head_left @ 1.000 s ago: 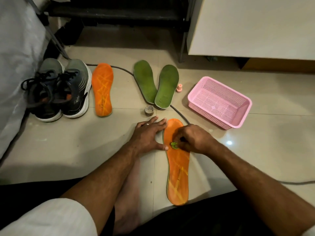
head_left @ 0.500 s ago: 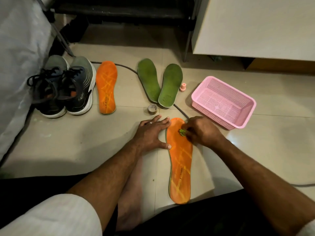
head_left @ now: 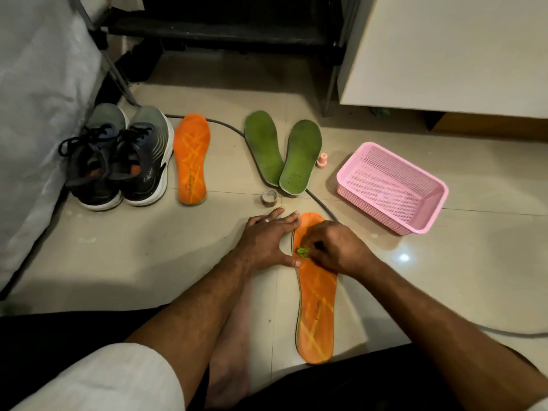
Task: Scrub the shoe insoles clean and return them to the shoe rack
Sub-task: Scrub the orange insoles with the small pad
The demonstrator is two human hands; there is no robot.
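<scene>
The shoe rack (head_left: 225, 31) stood dark and well beyond the fingers, with the pair of shoes (head_left: 118, 155) off to their far left and the pink basket (head_left: 391, 185) just beyond them to the right. On the floor (head_left: 148, 256), 2 green insoles (head_left: 283, 152) and 1 orange insole (head_left: 191, 158) lay ahead of the fingers, untouched. The insole being worked, the near orange insole (head_left: 315, 310), lay directly under the fingers, its long axis running from the toe end beneath them back toward the person's lap. The left hand (head_left: 267, 238) lay flat with fingers spread, thumb against the insole's left edge, apparently pinning it. The right hand (head_left: 335, 250) sat on top of the forefoot, its curled fingers pinching a small green scrubber (head_left: 303, 252) against the surface. Judging by this, the scrubbing stroke would run along the length, toward the heel, and the right hand was the nearer 1 for it.
</scene>
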